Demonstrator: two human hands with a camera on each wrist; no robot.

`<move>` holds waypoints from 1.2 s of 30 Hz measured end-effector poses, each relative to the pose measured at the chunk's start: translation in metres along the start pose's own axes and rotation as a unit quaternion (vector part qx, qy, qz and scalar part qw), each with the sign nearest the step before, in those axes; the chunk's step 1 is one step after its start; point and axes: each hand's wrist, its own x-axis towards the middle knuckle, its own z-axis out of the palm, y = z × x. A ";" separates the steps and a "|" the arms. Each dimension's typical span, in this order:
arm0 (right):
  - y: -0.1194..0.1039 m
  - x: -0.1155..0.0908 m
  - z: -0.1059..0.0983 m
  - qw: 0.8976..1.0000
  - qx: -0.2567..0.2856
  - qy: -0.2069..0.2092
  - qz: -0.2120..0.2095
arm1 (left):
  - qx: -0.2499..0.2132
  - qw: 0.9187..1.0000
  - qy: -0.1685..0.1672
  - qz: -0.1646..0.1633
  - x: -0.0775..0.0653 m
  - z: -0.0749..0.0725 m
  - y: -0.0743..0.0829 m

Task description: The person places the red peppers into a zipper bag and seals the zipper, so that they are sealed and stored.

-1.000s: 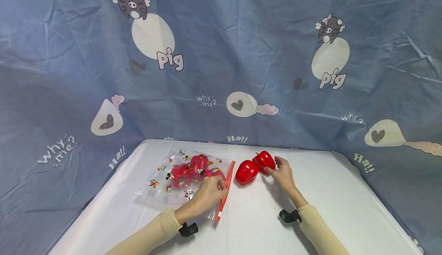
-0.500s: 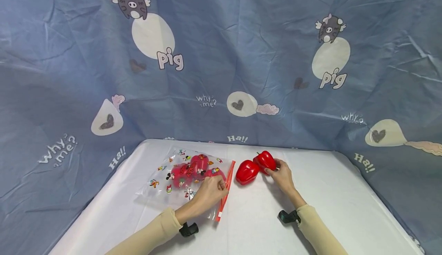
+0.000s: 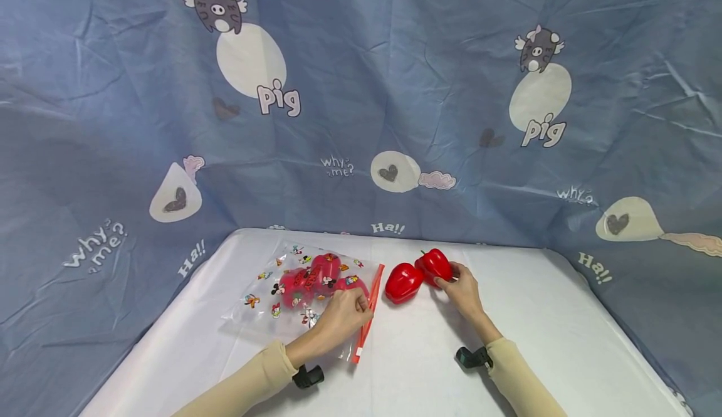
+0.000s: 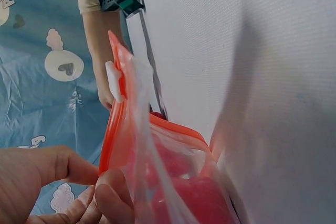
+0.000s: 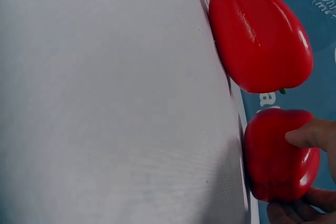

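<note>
A clear zip bag (image 3: 256, 326) printed with cartoon figures lies on the left half of the table, several red peppers inside it. My left hand (image 3: 343, 312) pinches the bag's orange-red zip edge (image 4: 107, 150) between thumb and forefinger, and the mouth gapes in the left wrist view. To the right of the bag sit two glossy red bell peppers. The nearer bell pepper (image 3: 403, 283) is untouched. My right hand (image 3: 464, 288) grips the farther bell pepper (image 5: 273, 156) from its right side, thumb (image 5: 310, 135) on the front face and fingers partly hidden behind.
A white cloth covers the table (image 3: 420, 373). Behind and at both sides hangs a blue printed curtain (image 3: 361, 91). Each wrist wears a small black camera, one on the left (image 3: 308, 376) and one on the right (image 3: 472, 357). A white slider (image 4: 113, 81) sits on the zip.
My right hand's fingers have closed in around the farther bell pepper, which has shifted very slightly right. The left hand and the bag stay in place.
</note>
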 end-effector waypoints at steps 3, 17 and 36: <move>0.001 0.000 -0.001 1.000 -0.004 0.002 0.002 | -0.001 1.000 -0.002 -0.002 0.000 0.000 0.000; 0.001 -0.007 -0.010 1.000 -0.017 0.007 0.007 | 0.008 1.000 0.002 0.005 0.001 0.000 -0.001; -0.007 -0.012 -0.019 0.999 -0.007 0.028 -0.015 | 0.017 1.000 0.012 0.015 0.001 0.001 -0.001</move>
